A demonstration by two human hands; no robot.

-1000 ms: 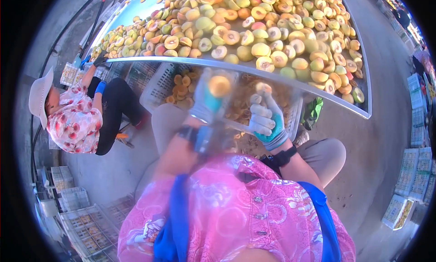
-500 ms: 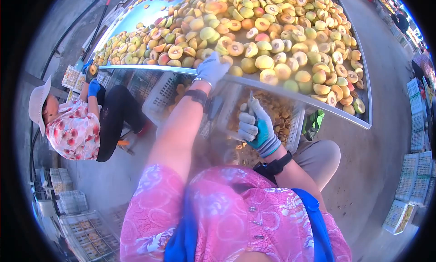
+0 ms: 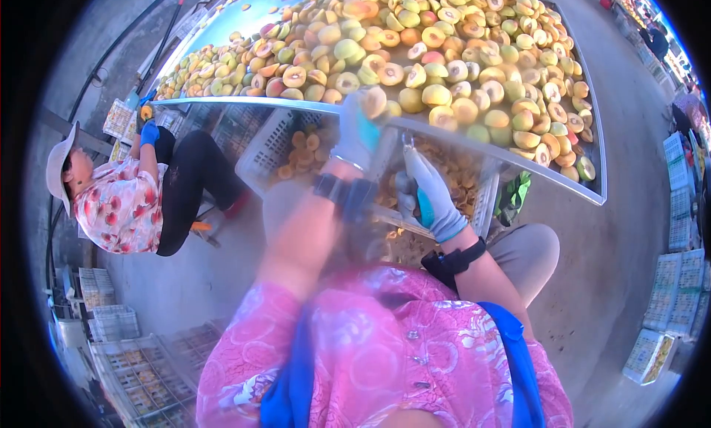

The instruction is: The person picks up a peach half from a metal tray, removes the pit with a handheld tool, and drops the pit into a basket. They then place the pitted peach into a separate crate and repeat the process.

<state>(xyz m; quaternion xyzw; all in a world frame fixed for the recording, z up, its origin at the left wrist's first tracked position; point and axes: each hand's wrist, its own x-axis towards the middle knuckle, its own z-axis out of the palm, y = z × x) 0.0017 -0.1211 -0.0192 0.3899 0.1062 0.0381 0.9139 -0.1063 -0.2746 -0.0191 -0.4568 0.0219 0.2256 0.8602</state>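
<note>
Halved yellow-green stone fruits (image 3: 474, 65), many with pits showing, are heaped on a metal-edged table (image 3: 244, 100). My left hand (image 3: 355, 139), gloved and motion-blurred, is just over the near edge, closed on a fruit half (image 3: 373, 102). To its right, below the edge, my gloved right hand (image 3: 433, 198) is closed around a small metal tool (image 3: 406, 139) whose tip points up; its handle is hidden in the fist. Underneath the hands stands a crate (image 3: 485, 198) holding fruit pieces (image 3: 455, 168).
A second crate (image 3: 263, 146) with fruit halves stands under the table. On the left sits a co-worker (image 3: 118, 198) with a blue-gloved hand (image 3: 149, 133) near a fruit. Crates (image 3: 141, 376) stand lower left and more crates (image 3: 666, 287) line the right side.
My left hand has come back from the heap toward the table edge and right, now with a fruit half. My right hand has turned slightly, its tool still upright. The co-worker's hand has risen slightly.
</note>
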